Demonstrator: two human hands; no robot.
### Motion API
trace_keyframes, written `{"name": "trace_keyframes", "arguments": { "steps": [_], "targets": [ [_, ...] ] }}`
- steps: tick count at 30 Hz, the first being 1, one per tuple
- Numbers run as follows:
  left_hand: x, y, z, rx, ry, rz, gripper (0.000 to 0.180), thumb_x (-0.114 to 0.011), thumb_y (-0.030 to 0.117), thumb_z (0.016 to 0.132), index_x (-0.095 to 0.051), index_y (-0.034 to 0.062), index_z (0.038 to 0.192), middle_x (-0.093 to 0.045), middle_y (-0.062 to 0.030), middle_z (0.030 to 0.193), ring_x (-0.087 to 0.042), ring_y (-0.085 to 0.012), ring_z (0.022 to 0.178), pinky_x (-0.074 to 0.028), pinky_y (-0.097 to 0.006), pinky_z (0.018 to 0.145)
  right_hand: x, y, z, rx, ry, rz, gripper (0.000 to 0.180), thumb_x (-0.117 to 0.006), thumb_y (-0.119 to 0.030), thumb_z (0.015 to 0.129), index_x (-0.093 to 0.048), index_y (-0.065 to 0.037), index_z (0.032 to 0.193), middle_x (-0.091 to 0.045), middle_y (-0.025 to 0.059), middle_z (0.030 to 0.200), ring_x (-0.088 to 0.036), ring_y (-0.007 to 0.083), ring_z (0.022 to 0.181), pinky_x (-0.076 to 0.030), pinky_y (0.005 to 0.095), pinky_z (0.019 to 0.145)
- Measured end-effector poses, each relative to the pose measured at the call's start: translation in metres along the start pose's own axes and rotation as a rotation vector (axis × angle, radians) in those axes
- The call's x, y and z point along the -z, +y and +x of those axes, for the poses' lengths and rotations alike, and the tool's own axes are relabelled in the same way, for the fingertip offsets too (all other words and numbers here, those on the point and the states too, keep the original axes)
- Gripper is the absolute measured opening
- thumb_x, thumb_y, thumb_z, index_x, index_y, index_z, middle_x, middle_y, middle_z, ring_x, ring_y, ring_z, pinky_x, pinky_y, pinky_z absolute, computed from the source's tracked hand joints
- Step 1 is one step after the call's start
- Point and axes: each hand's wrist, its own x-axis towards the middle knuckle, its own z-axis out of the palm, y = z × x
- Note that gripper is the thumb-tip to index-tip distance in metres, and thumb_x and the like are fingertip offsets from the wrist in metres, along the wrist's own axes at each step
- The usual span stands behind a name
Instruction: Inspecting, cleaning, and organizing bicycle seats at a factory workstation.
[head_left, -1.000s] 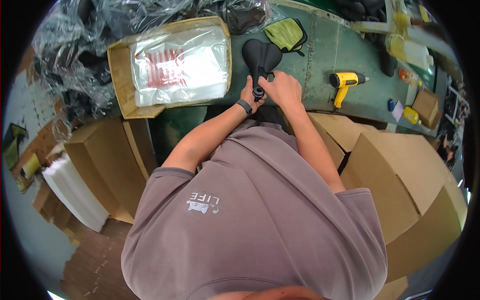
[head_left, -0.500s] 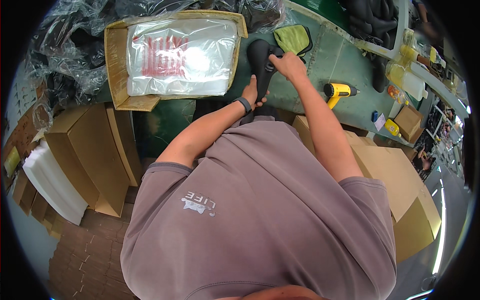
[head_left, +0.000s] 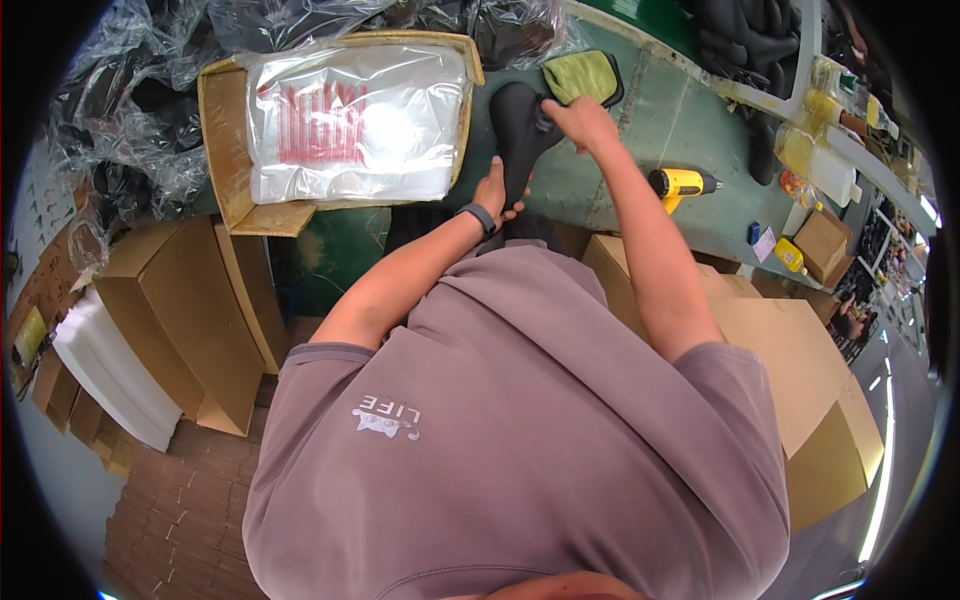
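Observation:
A black bicycle saddle [head_left: 514,130] is over the green workbench, its narrow nose toward me and its wide end away. My left hand [head_left: 492,190], with a dark band on the wrist, is wrapped around the nose. At the wide end's right side, my right hand [head_left: 584,124] has its fingers curled on the edge, the fingertips partly hidden. Just beyond that hand lies a folded green cloth [head_left: 580,76] on a dark item.
Left of the saddle stands an open carton [head_left: 225,150] holding a plastic-wrapped white pack [head_left: 400,130]. A yellow heat gun [head_left: 682,183] lies on the workbench [head_left: 640,140] to the right. Plastic-wrapped black items [head_left: 130,120] crowd the far left; cardboard boxes [head_left: 780,350] flank me.
The saddle has turned a little in my hands, so more of its smooth top shows. My right hand has shifted slightly along its edge; the left keeps its hold on the nose.

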Motion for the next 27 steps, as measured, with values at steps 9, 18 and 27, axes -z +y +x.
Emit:
{"name": "trace_keyframes", "arguments": {
  "steps": [9,18,27],
  "targets": [
    [0.0,-0.01,0.016,-0.043,0.25,-0.012,0.077,-0.03,0.072,0.116,-0.069,0.0061,0.124,-0.074,-0.0127,0.104,-0.062,-0.0204,0.062,-0.04,-0.03,0.044,-0.029,-0.019,-0.135,0.03,0.066,-0.098,0.061,-0.068,-0.055,0.091,-0.083,0.004,0.095,-0.08,0.0311,0.099,-0.079,0.0469,0.101,-0.062,0.0533,0.092],
    [0.001,0.0,0.008,0.018,0.045,-0.014,0.073,-0.027,0.07,0.117,-0.068,0.0109,0.123,-0.07,-0.0099,0.094,-0.055,-0.0187,0.058,-0.032,-0.028,0.042,-0.023,-0.023,-0.069,0.046,0.098,-0.158,0.062,-0.067,-0.055,0.095,-0.083,0.004,0.101,-0.082,0.0273,0.104,-0.08,0.0449,0.105,-0.062,0.0513,0.094],
    [-0.006,0.005,-0.001,-0.029,0.03,0.081,0.069,-0.025,0.066,0.119,-0.068,0.012,0.124,-0.072,-0.0105,0.095,-0.056,-0.0182,0.06,-0.033,-0.027,0.045,-0.005,0.007,0.047,0.047,0.098,-0.041,0.071,-0.07,-0.063,0.092,-0.08,0.007,0.102,-0.079,0.0233,0.084,-0.078,0.0346,0.066,-0.064,0.0464,0.071]
  ]
}}
